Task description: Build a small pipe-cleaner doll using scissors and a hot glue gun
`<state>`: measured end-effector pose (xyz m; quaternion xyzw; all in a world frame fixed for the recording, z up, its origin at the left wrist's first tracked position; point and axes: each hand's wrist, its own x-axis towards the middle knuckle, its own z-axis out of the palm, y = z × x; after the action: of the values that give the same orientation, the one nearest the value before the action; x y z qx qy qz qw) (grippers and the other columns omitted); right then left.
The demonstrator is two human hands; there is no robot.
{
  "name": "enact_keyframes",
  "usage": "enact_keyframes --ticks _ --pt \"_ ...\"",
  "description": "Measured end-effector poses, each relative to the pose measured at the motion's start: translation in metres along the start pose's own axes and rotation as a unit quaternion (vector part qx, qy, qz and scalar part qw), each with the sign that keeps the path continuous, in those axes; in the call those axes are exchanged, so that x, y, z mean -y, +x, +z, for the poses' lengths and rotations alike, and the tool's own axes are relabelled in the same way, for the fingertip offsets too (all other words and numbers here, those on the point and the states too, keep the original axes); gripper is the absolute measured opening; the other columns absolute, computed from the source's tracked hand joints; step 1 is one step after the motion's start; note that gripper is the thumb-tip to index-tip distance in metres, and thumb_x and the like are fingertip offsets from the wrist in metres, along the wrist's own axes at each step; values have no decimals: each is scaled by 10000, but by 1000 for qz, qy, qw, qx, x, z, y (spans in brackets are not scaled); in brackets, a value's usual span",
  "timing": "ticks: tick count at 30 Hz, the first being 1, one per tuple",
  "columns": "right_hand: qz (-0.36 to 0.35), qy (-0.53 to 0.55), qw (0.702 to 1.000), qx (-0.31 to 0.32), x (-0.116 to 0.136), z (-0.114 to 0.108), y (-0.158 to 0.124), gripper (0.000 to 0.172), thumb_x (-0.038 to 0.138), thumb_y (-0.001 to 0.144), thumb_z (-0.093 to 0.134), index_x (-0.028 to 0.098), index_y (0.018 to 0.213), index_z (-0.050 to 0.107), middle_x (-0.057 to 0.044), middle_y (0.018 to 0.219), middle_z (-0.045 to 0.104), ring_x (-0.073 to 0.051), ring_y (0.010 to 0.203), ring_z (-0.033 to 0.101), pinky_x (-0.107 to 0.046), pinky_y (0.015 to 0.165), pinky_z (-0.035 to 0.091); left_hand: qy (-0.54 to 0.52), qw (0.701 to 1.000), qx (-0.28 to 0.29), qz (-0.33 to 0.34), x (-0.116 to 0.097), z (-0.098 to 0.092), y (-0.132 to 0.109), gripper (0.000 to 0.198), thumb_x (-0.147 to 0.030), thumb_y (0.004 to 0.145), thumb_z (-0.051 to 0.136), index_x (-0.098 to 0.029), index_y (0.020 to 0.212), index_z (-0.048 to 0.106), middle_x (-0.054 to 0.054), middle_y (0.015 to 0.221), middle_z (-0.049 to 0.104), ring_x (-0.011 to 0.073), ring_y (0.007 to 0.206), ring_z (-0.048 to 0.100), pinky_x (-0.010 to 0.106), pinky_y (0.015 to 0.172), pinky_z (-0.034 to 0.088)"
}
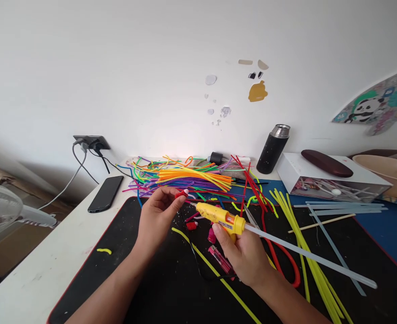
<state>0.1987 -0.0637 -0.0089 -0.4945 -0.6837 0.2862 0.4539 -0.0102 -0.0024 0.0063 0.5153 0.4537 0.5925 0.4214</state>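
Observation:
Between its thumb and fingers my left hand (158, 218) pinches a small red piece (181, 193) with a white tip. My right hand (245, 256) is wrapped round a yellow glue gun (220, 217), whose nozzle points left and is close to the red piece. A long translucent glue stick (306, 254) sticks out of the gun's back end. Below the nozzle, another red piece (191, 225) lies on the black mat (164, 288). A pink lighter (220, 259) lies beside my right hand.
Colourful pipe cleaners (195, 177) are piled at the back. Yellow-green ones (303, 243) and red-handled scissors (291, 265) lie right. A black phone (106, 194) is at the left, a black flask (272, 149) and white box (333, 180) back right. The gun's black cable (196, 261) crosses the mat.

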Motion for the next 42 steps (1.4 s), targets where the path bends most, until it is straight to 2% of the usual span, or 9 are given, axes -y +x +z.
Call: enact_keyframes --ticks 4,9,12,18,24,34,38,42 --pt "1 10 1000 -5 1 0 -1 428 475 1065 503 197 773 647 -22 641 639 -171 582 605 -282 590 485 -79 996 -2 -40 -1 -2 7 299 -369 750 925 -187 851 710 -2 777 668 120 674 573 226 612 453" --pt "44 51 998 -13 1 -1 -2 482 528 1060 499 209 706 570 31 544 483 -133 491 480 -262 503 410 -115 991 11 -70 -3 0 7 320 -373 715 946 -186 823 710 -11 710 643 112 632 542 218 576 422" --pt "59 74 995 -14 0 -1 -2 484 551 1054 508 208 719 571 24 564 504 -132 496 491 -257 495 407 -91 994 19 -64 -4 1 5 300 -376 735 936 -186 852 735 2 755 665 119 659 564 228 604 449" --pt "35 55 998 -5 3 -2 -2 480 544 1059 496 181 799 672 21 563 504 -141 504 504 -265 517 448 -68 996 31 -48 -2 0 2 255 -349 768 920 -199 901 764 17 856 701 125 710 599 235 647 493" --pt "23 36 999 -14 6 -3 0 482 549 1060 486 165 961 758 -27 606 615 -192 589 610 -287 570 514 -65 996 46 -41 1 -1 2 237 -341 796 901 -202 921 754 8 842 698 123 687 606 235 625 497" --pt "36 39 999 -8 2 -2 -3 473 545 1055 516 170 858 726 15 563 526 -147 499 526 -266 501 454 -50 997 55 -38 -2 3 -1 265 -344 770 914 -182 879 736 16 820 698 130 683 611 241 632 506" --pt "48 40 998 -13 0 -3 -1 473 564 1044 535 182 826 708 13 550 542 -153 511 542 -277 527 466 -55 998 17 2 -5 -5 12 268 -337 746 926 -189 874 742 18 790 706 133 665 605 243 620 493" --pt "47 71 996 -32 -1 -7 3 461 564 1043 544 193 800 673 17 549 553 -153 518 562 -285 566 482 -92 990 -88 54 -17 -30 29 298 -339 675 961 -198 843 759 10 768 709 118 643 582 222 587 452"
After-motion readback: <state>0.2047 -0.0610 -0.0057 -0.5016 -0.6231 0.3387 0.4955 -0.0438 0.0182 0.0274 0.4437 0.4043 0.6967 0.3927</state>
